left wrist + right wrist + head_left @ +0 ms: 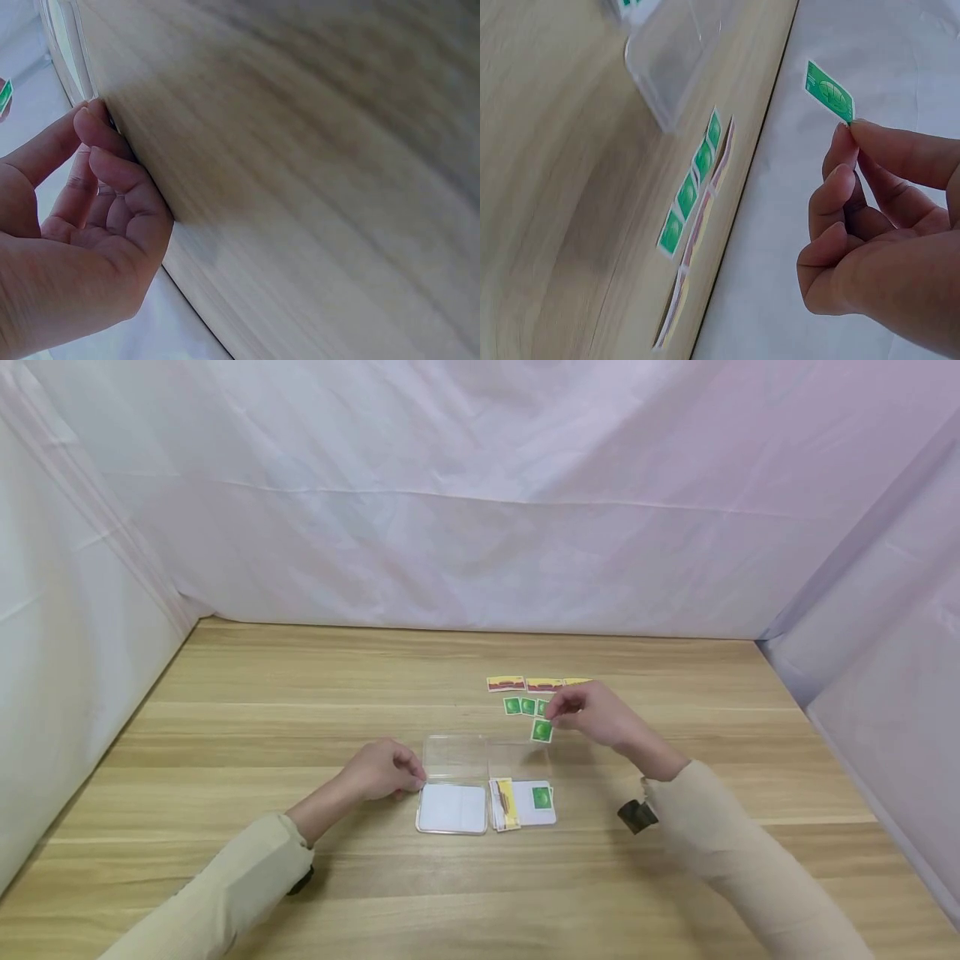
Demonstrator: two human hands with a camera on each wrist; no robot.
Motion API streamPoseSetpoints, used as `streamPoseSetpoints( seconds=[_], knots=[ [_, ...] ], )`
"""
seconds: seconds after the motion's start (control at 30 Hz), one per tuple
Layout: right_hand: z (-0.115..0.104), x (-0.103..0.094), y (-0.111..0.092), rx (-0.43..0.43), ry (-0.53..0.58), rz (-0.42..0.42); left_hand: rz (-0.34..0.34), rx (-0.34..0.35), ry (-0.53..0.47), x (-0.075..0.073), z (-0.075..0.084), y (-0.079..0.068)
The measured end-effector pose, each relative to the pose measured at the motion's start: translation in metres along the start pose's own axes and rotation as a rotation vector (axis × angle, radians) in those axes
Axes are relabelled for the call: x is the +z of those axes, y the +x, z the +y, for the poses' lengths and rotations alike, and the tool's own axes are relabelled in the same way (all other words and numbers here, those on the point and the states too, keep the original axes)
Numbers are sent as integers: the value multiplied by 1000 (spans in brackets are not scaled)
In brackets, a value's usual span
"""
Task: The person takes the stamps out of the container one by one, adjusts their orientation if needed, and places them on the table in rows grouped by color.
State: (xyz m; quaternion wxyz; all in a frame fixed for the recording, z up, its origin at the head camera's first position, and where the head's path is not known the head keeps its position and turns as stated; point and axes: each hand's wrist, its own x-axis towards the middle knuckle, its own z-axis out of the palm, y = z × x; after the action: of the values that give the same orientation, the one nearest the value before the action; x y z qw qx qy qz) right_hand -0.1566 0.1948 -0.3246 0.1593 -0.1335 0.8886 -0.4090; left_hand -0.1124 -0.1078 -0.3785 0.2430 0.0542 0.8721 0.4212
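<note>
My right hand (596,714) pinches a green stamp (829,91) by one corner between thumb and forefinger, raised off the table. Below it lies a row of green stamps (688,193), and behind that a row of yellow and red stamps (506,683), partly covered by the hand in the head view. A clear hinged plastic case (453,756) lies opened out on the table. My left hand (380,768) holds the case's left edge by the hinge between thumb and fingertips. White card fills the near left part; several stamps, yellow (508,804) and green (542,798), lie at the near right.
The wooden table (300,693) spreads around the case on all sides. White cloth (465,560) hangs along the back and both sides. A dark strap (637,816) shows beside the right sleeve.
</note>
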Motion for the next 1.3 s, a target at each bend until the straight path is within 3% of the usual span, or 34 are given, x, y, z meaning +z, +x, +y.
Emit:
streamPoseSetpoints(
  seconds=[0.63, 0.87, 1.3],
  knots=[
    [34, -45, 7, 193, -10, 49, -2, -4, -10, 0, -1, -1],
    [47, -49, 14, 258, 14, 53, -6, 8, -9, 0, 0, -1],
    [66, -45, 32, 286, -24, 66, -5, 11, -4, -1, 3, -4]
  ],
)
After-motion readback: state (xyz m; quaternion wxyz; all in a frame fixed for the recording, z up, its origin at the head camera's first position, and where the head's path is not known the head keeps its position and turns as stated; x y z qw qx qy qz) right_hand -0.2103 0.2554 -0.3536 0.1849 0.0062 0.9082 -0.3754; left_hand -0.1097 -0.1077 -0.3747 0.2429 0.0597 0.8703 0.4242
